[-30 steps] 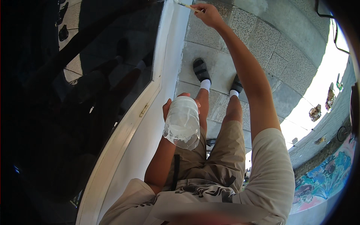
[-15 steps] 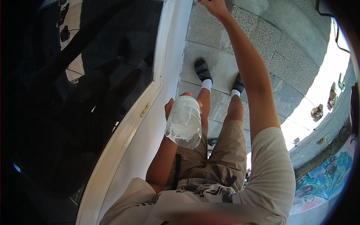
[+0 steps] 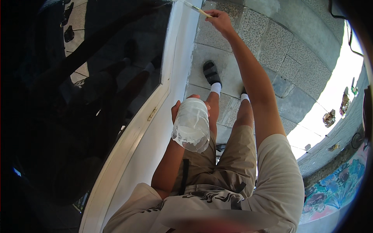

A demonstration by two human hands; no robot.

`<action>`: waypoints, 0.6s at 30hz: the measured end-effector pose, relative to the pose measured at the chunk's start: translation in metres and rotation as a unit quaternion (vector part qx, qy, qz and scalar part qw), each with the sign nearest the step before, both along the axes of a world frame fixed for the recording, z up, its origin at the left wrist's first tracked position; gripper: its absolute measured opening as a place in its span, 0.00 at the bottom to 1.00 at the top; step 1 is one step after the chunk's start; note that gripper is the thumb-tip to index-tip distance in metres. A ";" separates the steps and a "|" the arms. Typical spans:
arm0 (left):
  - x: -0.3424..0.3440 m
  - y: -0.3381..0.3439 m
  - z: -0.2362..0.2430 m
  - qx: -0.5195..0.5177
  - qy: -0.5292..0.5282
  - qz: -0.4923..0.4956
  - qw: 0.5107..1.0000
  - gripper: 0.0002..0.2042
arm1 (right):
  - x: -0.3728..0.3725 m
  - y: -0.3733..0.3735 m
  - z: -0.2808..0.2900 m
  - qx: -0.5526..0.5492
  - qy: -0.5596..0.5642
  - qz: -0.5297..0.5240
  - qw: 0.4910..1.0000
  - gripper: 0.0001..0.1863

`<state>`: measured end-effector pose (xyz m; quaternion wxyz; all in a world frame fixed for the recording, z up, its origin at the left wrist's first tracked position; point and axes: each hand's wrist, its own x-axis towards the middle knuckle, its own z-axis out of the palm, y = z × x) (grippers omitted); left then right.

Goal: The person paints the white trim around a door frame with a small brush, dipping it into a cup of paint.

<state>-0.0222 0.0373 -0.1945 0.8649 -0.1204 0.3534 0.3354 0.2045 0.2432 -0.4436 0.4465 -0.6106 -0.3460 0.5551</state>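
Observation:
My left hand point(image 3: 176, 110) is wrapped round a cut-off clear plastic bottle point(image 3: 191, 126) with white paint inside and smeared on its wall. The bottle is tilted, its open end toward me. Up at the top, my right hand point(image 3: 220, 20) grips a thin paintbrush point(image 3: 203, 12) by its light wooden handle. The brush's tip reaches the white frame point(image 3: 168, 58) near the top edge, beside the dark glass point(image 3: 116, 85); whether the bristles touch the frame I cannot make out.
A metal hinge point(image 3: 152, 114) sits on the frame. Below it runs a white wall point(image 3: 136, 163). My feet in dark sandals point(image 3: 211, 73) stand on stone paving point(image 3: 229, 50). Off to the right are a sunlit strip, crumpled litter point(image 3: 329, 118) and a painted mural wall point(image 3: 334, 186).
My right hand has come down into fuller view, and the paintbrush now shows. The left hand and the bottle have barely shifted.

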 end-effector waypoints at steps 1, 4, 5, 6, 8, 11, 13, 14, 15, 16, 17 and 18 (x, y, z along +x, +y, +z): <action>-0.001 -0.002 -0.004 0.002 -0.033 0.017 0.999 0.30 | 0.004 0.001 -0.003 -0.029 -0.012 -0.029 0.999 0.19; 0.000 -0.001 0.000 0.003 -0.021 0.015 1.000 0.30 | 0.015 -0.001 -0.001 -0.004 0.196 -0.063 0.979 0.20; 0.000 -0.001 0.002 0.004 0.022 -0.006 1.000 0.31 | 0.011 -0.001 0.001 -0.005 0.197 -0.062 0.978 0.20; -0.001 0.000 0.003 0.003 0.022 -0.005 1.000 0.31 | 0.005 -0.001 0.002 -0.021 0.197 -0.025 0.980 0.20; -0.003 0.000 0.003 -0.003 0.010 -0.003 1.000 0.31 | -0.002 -0.001 0.005 -0.037 0.198 0.012 0.979 0.21; -0.002 0.001 0.002 -0.008 0.011 -0.003 1.000 0.31 | -0.003 0.002 -0.002 -0.068 0.102 -0.015 0.992 0.20; -0.002 0.001 0.001 -0.003 -0.015 0.010 1.000 0.30 | -0.001 0.005 -0.003 -0.035 0.080 -0.104 0.991 0.19; -0.002 0.000 -0.001 0.002 -0.042 0.023 0.999 0.30 | -0.002 0.007 -0.004 -0.035 0.080 -0.104 0.991 0.19; -0.004 -0.001 -0.002 0.001 -0.041 0.024 0.999 0.30 | -0.005 0.009 -0.005 -0.017 0.015 -0.076 0.997 0.18; -0.006 -0.002 -0.003 0.012 -0.032 0.021 0.999 0.30 | -0.007 0.010 -0.005 0.002 -0.050 -0.048 0.998 0.18; -0.007 -0.003 -0.004 0.022 -0.024 0.019 0.999 0.30 | -0.010 0.007 -0.005 0.001 -0.050 -0.047 0.998 0.18; -0.008 -0.003 -0.005 0.022 -0.025 0.019 0.999 0.30 | -0.013 0.003 -0.007 0.028 -0.083 0.002 0.996 0.18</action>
